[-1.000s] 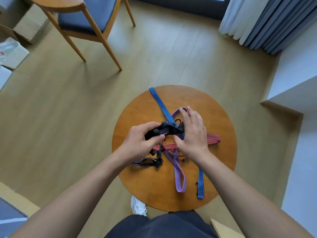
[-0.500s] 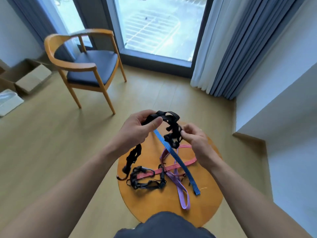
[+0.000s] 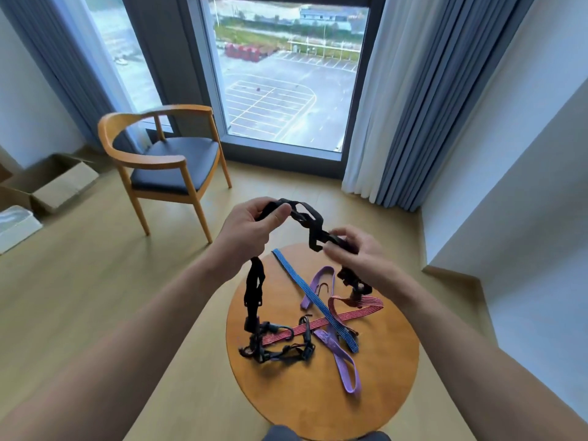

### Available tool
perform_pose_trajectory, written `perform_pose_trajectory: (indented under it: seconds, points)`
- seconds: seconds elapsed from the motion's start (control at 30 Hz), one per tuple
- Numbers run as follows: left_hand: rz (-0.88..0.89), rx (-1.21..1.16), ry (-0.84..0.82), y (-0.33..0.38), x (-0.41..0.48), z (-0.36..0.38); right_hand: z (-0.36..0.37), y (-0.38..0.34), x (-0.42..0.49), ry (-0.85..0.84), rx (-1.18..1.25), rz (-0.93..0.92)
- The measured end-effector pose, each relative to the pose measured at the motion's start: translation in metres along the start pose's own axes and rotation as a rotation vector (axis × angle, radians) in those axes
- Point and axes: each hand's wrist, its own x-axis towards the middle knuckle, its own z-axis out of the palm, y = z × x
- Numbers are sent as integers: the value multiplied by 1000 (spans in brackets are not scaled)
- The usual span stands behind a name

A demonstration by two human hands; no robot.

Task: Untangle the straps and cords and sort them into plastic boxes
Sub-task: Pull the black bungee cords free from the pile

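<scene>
Round wooden table (image 3: 321,405) carries the remaining pile: red striped bungee cord (image 3: 321,323), blue striped strap (image 3: 313,296) crossing over it, purple strap (image 3: 342,366) looped toward the near edge. Black webbing strap (image 3: 304,214) is raised above the table between both hands; its free length hangs from the left side down to a cluster of black hooks and buckles (image 3: 276,345) resting on the tabletop, apparently caught on the red cord. Left hand (image 3: 251,229) pinches the webbing between thumb and fingers; right hand (image 3: 356,253) holds the buckle end, fingers partly curled round it. Judgement: step in hand is freeing the black strap. Best to keep tension low, trace the hanging length down, unhook at the cluster rather than pull. Translucent plastic box (image 3: 16,226) sits on the floor, far left, well apart.
</scene>
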Motion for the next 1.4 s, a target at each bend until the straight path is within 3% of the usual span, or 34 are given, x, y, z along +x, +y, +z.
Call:
perform_pose_trajectory:
  seconds: [0.17,0.3,0.53,0.7,0.87,0.93,1.07,1.23,1.3,1.4]
  points:
    - [9,41,17,-5,-9,4,4,36,-2,-94,-588,183]
    - [25,112,26,-10,-15,6,0,74,-13,-100,-755,354]
    - [-9,165,6,-24,-17,18,4,109,-13,-131,-461,519]
    - [-99,68,-16,-30,-13,20,13,124,-4,56,222,724]
    - [-183,115,6,-39,-7,18,19,128,15,199,495,639]
    - [-228,163,7,-43,-5,16,19,120,21,126,437,599]
    - [-230,246,28,-44,-3,12,21,103,31,-187,-154,427]
    - [-137,244,11,-28,-4,11,36,56,39,-355,-85,112]
    - [-107,195,25,-19,-4,10,49,36,45,-349,-84,33]
    - [-33,163,59,-5,-1,1,60,21,53,-184,34,-24]
